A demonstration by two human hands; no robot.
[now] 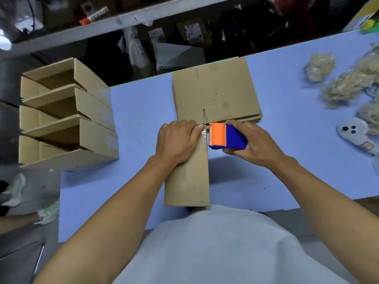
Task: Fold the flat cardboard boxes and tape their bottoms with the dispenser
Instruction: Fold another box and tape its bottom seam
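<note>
Folded box [187, 177] is pressed flat by left hand [177, 143]; dispenser [227, 137] gripped by right hand [254, 144]; tape [205, 134] may wrinkle if tension slackens.

A packing workroom or small warehouse. Folded boxes [67, 113] are stacked at the left, flat boxes [215, 91] lie on the blue worktop [276, 140], bagged filler bundles [320, 67] sit at the right, and a shelf [102, 27] of packaged goods runs along the far side.
</note>
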